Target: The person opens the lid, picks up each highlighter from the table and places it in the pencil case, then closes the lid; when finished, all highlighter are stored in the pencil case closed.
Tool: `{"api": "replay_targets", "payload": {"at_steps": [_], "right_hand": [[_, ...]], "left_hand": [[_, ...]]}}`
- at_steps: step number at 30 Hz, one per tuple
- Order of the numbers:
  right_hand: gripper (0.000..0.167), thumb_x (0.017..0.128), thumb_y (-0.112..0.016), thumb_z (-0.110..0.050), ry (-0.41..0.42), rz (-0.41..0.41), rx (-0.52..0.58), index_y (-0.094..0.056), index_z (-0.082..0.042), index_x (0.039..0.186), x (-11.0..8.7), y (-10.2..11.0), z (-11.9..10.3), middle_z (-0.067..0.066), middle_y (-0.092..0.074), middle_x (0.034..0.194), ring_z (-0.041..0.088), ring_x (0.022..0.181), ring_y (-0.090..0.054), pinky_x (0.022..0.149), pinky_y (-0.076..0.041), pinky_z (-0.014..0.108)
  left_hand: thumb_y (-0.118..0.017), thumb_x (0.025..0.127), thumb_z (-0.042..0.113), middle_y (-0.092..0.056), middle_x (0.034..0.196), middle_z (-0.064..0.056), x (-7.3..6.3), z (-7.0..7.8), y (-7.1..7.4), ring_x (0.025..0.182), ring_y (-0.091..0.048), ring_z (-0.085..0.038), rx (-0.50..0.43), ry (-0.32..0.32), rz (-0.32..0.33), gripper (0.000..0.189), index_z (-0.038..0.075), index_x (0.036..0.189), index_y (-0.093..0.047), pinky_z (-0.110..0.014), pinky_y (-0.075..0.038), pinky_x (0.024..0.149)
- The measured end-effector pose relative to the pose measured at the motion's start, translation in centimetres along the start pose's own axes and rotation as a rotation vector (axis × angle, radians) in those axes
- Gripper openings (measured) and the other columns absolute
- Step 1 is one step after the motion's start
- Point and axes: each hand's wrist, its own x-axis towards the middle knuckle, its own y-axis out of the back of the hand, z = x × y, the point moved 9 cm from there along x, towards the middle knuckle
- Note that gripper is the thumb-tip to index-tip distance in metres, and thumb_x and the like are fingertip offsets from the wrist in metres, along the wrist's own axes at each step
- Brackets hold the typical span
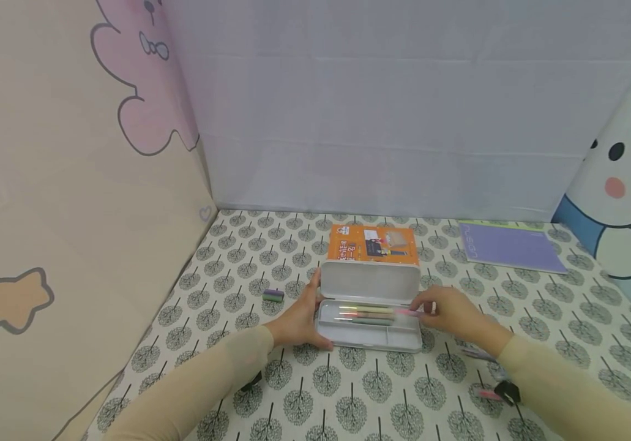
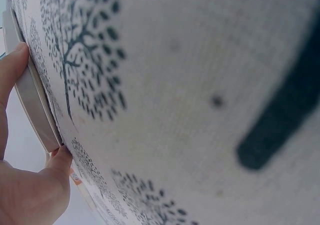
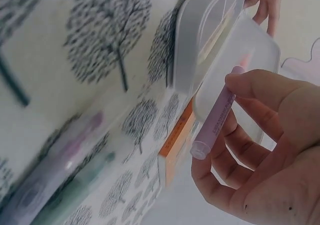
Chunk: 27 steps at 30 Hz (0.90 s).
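Observation:
A white pencil case (image 1: 403, 338) stands open on the table, its lid (image 1: 370, 282) tilted back. My left hand (image 1: 298, 321) grips the case's left end, thumb at the front corner and fingers near the hinge side. In the left wrist view, thumb and a finger press on the case wall (image 2: 37, 100). Several pens (image 1: 367, 315) lie side by side in the back compartment. My right hand (image 1: 450, 312) pinches a pink-lilac marker (image 3: 217, 117) between thumb and fingers, over the right end of that compartment. Its pink end points toward the case.
Behind the lid lies an orange printed box (image 1: 373, 242). A small purple-green cylinder (image 1: 273, 296) is left of the case. Purple and green pens (image 3: 75, 185) lie near my right forearm, with a pink pen (image 1: 489, 395) closer in. A purple notebook (image 1: 513, 248) lies at the back right.

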Motion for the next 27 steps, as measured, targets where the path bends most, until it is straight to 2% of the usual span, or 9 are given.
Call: {"api": "replay_targets", "payload": {"at_steps": [4, 8, 12, 19, 27], "right_hand": [[0.019, 0.075, -0.073, -0.003, 0.012, -0.024, 0.014, -0.072, -0.015, 0.089, 0.9, -1.2, -1.2, -0.006, -0.057, 0.072, 0.004, 0.062, -0.045, 0.052, -0.041, 0.019], [0.018, 0.074, -0.073, -0.004, 0.015, -0.028, 0.009, -0.072, -0.015, 0.088, 1.8, -2.4, -2.0, -0.004, -0.058, 0.073, 0.009, 0.066, -0.049, 0.059, -0.042, 0.02], [0.015, 0.075, -0.073, -0.005, 0.013, -0.041, 0.017, -0.072, -0.016, 0.086, 2.8, -3.9, -2.7, -0.005, -0.056, 0.07, 0.007, 0.065, -0.046, 0.059, -0.041, 0.02], [0.014, 0.076, -0.074, -0.008, 0.059, -0.051, -0.004, -0.072, -0.017, 0.087, 4.4, -5.7, -4.4, -0.007, -0.056, 0.07, 0.005, 0.064, -0.044, 0.058, -0.04, 0.018], [0.016, 0.076, -0.073, -0.007, 0.014, -0.071, 0.018, -0.072, -0.017, 0.088, 5.4, -6.6, -4.6, -0.003, -0.057, 0.075, 0.008, 0.067, -0.048, 0.06, -0.042, 0.021]], "left_hand": [[-0.097, 0.046, 0.033, -0.01, 0.16, -0.015, 0.0, -0.1, -0.1, 0.138, -0.039, -0.029, -0.001, -0.001, -0.005, 0.162, 0.034, 0.149, 0.028, -0.042, -0.024, 0.12], [-0.097, 0.045, 0.034, -0.01, 0.161, -0.015, 0.0, -0.2, -0.1, 0.138, -0.038, -0.029, 0.002, 0.001, -0.002, 0.162, 0.028, 0.151, 0.025, -0.043, -0.024, 0.12], [-0.097, 0.045, 0.033, -0.009, 0.161, -0.014, -0.1, -0.2, -0.1, 0.136, -0.041, -0.028, 0.0, 0.002, 0.001, 0.162, 0.029, 0.151, 0.025, -0.043, -0.024, 0.12], [-0.097, 0.045, 0.033, -0.01, 0.161, -0.015, -0.1, 0.0, 0.0, 0.138, -0.038, -0.03, 0.004, 0.006, 0.001, 0.161, 0.025, 0.152, 0.023, -0.044, -0.025, 0.119], [-0.097, 0.046, 0.032, -0.014, 0.159, -0.017, -0.1, 0.0, 0.0, 0.139, -0.037, -0.03, 0.002, 0.004, -0.003, 0.16, 0.023, 0.152, 0.023, -0.043, -0.026, 0.119]]}}
